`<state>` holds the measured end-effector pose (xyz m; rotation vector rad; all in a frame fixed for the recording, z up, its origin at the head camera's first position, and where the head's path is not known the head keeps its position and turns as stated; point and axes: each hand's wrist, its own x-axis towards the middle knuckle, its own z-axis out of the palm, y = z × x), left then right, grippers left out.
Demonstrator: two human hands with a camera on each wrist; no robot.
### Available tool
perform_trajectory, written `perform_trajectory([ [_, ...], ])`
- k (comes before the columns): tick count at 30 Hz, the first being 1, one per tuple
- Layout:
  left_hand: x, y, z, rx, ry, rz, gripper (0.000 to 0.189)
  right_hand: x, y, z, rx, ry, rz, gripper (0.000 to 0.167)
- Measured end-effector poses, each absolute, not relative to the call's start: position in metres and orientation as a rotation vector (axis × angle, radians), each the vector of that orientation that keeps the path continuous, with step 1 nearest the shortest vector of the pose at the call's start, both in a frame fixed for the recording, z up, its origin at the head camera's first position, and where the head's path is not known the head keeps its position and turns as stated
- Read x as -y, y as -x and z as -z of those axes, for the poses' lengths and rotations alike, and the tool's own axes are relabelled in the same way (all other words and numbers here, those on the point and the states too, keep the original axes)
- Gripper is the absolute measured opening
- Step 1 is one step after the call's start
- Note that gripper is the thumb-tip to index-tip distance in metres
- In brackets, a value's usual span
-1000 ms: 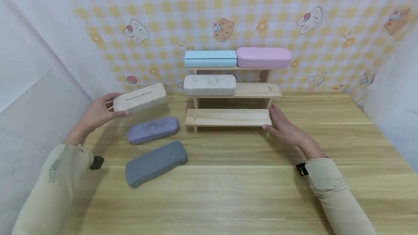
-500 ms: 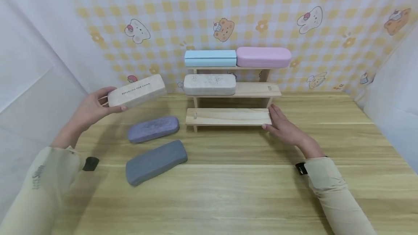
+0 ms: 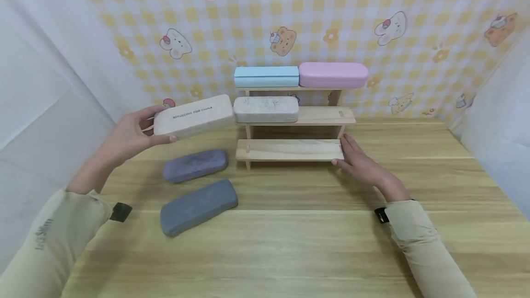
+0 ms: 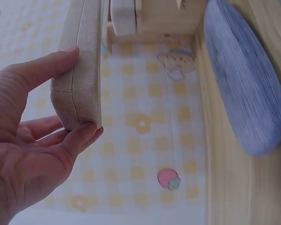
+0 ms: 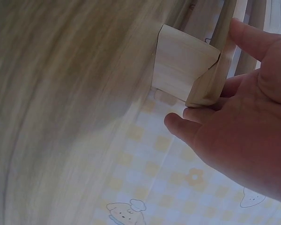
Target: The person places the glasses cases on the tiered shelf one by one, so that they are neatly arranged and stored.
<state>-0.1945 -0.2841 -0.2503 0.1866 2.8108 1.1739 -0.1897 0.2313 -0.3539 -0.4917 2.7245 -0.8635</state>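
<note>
My left hand (image 3: 129,133) grips the left end of a cream glasses case (image 3: 196,115) printed "REFUELING FOR CHINA". Thumb and fingers hold it on opposite sides in the left wrist view, raised above the table. Its right end meets the left end of a marbled white case (image 3: 266,109) in the head view. That white case sits on the middle tier of a three-tier wooden rack (image 3: 290,149). At the bottom tier's right end, my right hand (image 3: 359,162) holds the plank, thumb at the front edge and fingers behind the end.
A light blue case (image 3: 266,77) and a pink case (image 3: 333,75) stand side by side on the top tier. A purple case (image 3: 195,165) and a grey-blue case (image 3: 199,207) lie on the wooden table (image 3: 290,252). Behind hangs a checked cloth (image 3: 232,17).
My left hand lifted the cream case, then carried it right towards the marbled case. The right hand stays at the rack. The view tilts slightly.
</note>
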Motion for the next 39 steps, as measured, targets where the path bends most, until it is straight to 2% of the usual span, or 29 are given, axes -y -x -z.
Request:
perform_trajectory([
  [20, 0.206, 0.197, 0.226, -2.746, -0.379, -1.266, 0.083, -0.233, 0.189, 0.353, -2.745, 0.505, 0.864, 0.084],
  [39, 0.141, 0.215, 0.233, -2.747, -0.535, -1.303, 0.078, -0.231, 0.189, 0.355, -2.753, 0.497, 0.86, 0.084],
])
